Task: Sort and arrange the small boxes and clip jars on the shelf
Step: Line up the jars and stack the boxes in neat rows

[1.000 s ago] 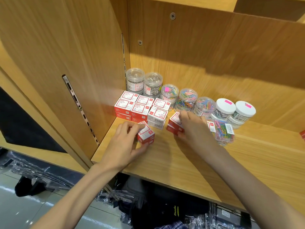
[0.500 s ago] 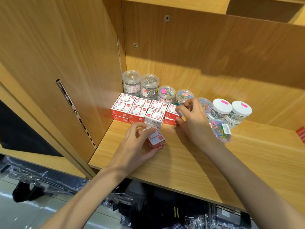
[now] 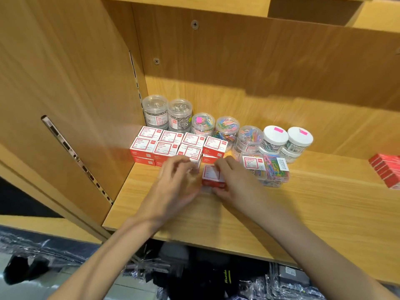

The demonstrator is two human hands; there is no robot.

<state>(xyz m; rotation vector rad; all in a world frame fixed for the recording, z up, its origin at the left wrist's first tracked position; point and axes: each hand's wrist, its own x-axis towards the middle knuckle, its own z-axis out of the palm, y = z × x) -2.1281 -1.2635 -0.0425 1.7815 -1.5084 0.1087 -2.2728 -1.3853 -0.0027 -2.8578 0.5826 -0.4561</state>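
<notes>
Frame centre: clear jars (image 3: 226, 128) w/ coloured clips, back row. My left hand (image 3: 173, 187) & right hand (image 3: 236, 182) now both grip one red box (image 3: 213, 177); 0.5 s ago right was at the jars.

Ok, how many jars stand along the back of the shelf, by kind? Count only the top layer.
Clear jars of silver clips: 2
Clear jars of coloured clips: 3
White-lidded jars: 2
Total: 7
</notes>
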